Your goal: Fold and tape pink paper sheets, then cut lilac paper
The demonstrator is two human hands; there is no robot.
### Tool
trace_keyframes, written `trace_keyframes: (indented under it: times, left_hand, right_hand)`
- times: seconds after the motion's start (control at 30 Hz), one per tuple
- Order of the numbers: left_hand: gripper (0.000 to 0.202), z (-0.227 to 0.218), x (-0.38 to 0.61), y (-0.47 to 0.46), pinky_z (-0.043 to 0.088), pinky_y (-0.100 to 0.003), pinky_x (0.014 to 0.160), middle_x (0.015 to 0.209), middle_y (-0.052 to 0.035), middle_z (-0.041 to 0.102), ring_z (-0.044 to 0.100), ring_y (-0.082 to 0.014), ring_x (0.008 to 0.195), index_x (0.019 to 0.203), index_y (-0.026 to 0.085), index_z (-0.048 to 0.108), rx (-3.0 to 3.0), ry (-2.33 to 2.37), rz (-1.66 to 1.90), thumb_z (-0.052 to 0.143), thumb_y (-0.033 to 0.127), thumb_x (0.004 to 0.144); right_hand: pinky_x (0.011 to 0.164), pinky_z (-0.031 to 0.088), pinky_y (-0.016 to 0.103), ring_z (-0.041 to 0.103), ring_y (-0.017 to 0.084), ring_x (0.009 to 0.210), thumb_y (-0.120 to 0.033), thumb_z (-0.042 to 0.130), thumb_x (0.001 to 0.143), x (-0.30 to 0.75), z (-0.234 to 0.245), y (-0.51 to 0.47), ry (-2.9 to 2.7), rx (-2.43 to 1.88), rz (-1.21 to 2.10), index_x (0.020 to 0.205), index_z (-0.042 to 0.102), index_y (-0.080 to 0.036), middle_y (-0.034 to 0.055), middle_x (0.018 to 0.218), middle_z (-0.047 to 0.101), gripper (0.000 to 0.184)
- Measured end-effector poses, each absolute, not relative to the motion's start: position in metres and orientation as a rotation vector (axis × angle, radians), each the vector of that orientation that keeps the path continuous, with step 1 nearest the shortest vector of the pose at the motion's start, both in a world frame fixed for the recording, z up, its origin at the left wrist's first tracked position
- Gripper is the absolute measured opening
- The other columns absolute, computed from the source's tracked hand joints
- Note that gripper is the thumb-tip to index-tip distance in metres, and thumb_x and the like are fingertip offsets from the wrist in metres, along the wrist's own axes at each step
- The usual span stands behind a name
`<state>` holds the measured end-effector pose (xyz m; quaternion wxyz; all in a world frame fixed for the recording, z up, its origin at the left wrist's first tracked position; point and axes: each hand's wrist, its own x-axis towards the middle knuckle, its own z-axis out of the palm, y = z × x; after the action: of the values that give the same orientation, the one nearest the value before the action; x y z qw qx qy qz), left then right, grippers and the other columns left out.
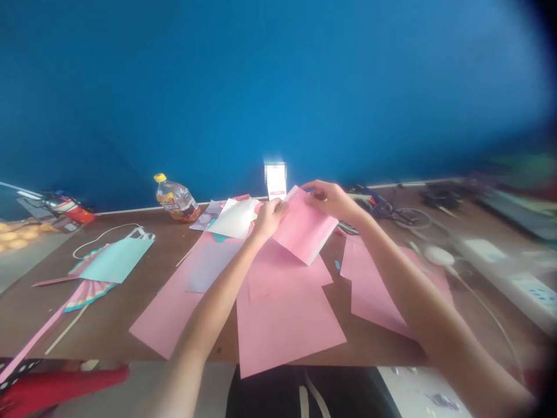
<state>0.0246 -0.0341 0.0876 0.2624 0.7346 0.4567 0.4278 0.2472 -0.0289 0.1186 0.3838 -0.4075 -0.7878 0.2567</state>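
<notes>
A folded piece of pink paper is held up over the middle of the table, its pale inner layer showing along the right edge. My left hand pinches its upper left side. At its upper right edge my right hand grips the paper between thumb and fingers. Beneath it lie large pink sheets, overlapping and reaching past the table's front edge. A white sheet and a lilac sheet are left of my left hand. More pink paper lies under my right forearm.
A plastic bottle with a yellow cap stands near the blue wall. Left lies a pleated paper piece with a light-blue sheet. A bright phone-like screen leans at the back. Cables and a power strip are on the right.
</notes>
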Motion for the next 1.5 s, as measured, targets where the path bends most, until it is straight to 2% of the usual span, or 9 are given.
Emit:
trace_keyframes:
  times: [0.1, 0.3, 0.47, 0.6, 0.77, 1.0, 1.13, 1.33, 1.5]
  left_hand:
    - [0.047, 0.087, 0.022, -0.034, 0.025, -0.025, 0.054, 0.057, 0.0026, 0.038, 0.036, -0.0106, 0.056, 0.065, 0.018, 0.044, 2.009, 1.282, 1.172, 0.051, 0.057, 0.091]
    - [0.038, 0.089, 0.013, -0.027, 0.036, -0.024, 0.062, 0.077, -0.0015, 0.062, 0.054, -0.0136, 0.068, 0.084, 0.016, 0.058, 1.937, 1.117, 1.003, 0.056, 0.053, 0.088]
    - [0.04, 0.09, 0.009, -0.026, 0.035, -0.024, 0.063, 0.074, 0.0, 0.058, 0.051, -0.0131, 0.068, 0.079, 0.015, 0.057, 2.014, 1.116, 0.891, 0.055, 0.054, 0.087]
    - [0.042, 0.09, 0.01, -0.027, 0.031, -0.024, 0.06, 0.07, 0.0009, 0.053, 0.047, -0.0123, 0.065, 0.076, 0.015, 0.057, 2.025, 1.116, 0.796, 0.054, 0.056, 0.087]
    - [0.041, 0.09, 0.007, -0.026, 0.026, -0.023, 0.057, 0.065, 0.0024, 0.047, 0.041, -0.0102, 0.06, 0.073, 0.016, 0.054, 2.021, 1.122, 0.798, 0.061, 0.055, 0.083]
    - [0.04, 0.092, -0.006, -0.019, 0.036, -0.023, 0.062, 0.076, -0.0024, 0.061, 0.053, -0.0139, 0.07, 0.078, 0.015, 0.058, 1.917, 1.094, 0.858, 0.065, 0.054, 0.08]
    - [0.043, 0.094, -0.012, -0.017, 0.037, -0.023, 0.058, 0.077, -0.0037, 0.063, 0.054, -0.0136, 0.068, 0.079, 0.015, 0.06, 1.852, 1.139, 0.946, 0.066, 0.058, 0.078]
    - [0.042, 0.096, -0.032, -0.011, 0.035, -0.022, 0.047, 0.072, 0.0001, 0.057, 0.047, -0.0104, 0.054, 0.084, 0.018, 0.06, 1.685, 1.303, 1.159, 0.064, 0.06, 0.078]
    - [0.035, 0.092, -0.057, 0.002, 0.042, -0.023, 0.059, 0.072, -0.0009, 0.06, 0.054, -0.0133, 0.067, 0.079, 0.017, 0.061, 1.667, 1.378, 1.319, 0.064, 0.052, 0.081]
  right_hand:
    - [0.058, 0.038, 0.027, 0.053, 0.015, 0.064, -0.035, 0.059, 0.087, 0.249, 0.119, -0.029, -1.999, -1.036, 0.653, 0.12, 0.064, -0.017, 0.0041, 0.077, 0.065, 0.038]
    - [0.057, 0.037, 0.027, 0.052, 0.015, 0.061, -0.037, 0.06, 0.086, 0.253, 0.111, -0.02, -1.906, -1.052, 0.653, 0.114, 0.066, -0.016, 0.0017, 0.069, 0.062, 0.035]
    - [0.057, 0.04, 0.027, 0.056, 0.017, 0.066, -0.039, 0.06, 0.086, 0.242, 0.102, -0.017, -1.889, -1.04, 0.728, 0.107, 0.067, -0.016, 0.0059, 0.08, 0.068, 0.032]
    - [0.055, 0.037, 0.026, 0.052, 0.015, 0.06, -0.036, 0.064, 0.082, 0.236, 0.1, -0.019, -1.908, -1.123, 0.639, 0.1, 0.069, -0.015, 0.0033, 0.069, 0.064, 0.028]
    - [0.056, 0.039, 0.026, 0.055, 0.016, 0.061, -0.038, 0.063, 0.082, 0.237, 0.101, -0.021, -1.836, -1.138, 0.702, 0.089, 0.069, -0.016, 0.003, 0.069, 0.065, 0.024]
    - [0.057, 0.047, 0.029, 0.063, 0.02, 0.067, -0.046, 0.064, 0.081, 0.238, 0.107, -0.027, -1.685, -1.093, 0.925, 0.088, 0.066, -0.018, 0.0066, 0.079, 0.07, 0.029]
    - [0.057, 0.05, 0.031, 0.065, 0.022, 0.071, -0.047, 0.065, 0.081, 0.237, 0.107, -0.028, -1.704, -1.08, 1.047, 0.103, 0.063, -0.019, 0.007, 0.084, 0.071, 0.035]
    - [0.072, 0.055, 0.032, 0.066, 0.024, 0.091, -0.033, 0.076, 0.072, 0.241, 0.101, -0.024, -1.857, -1.086, 1.038, 0.12, 0.058, -0.019, 0.0081, 0.106, 0.07, 0.053]
    - [0.057, 0.05, 0.027, 0.064, 0.018, 0.071, -0.029, 0.072, 0.075, 0.241, 0.096, -0.017, -1.85, -1.023, 1.019, 0.128, 0.055, -0.018, 0.0041, 0.086, 0.07, 0.057]
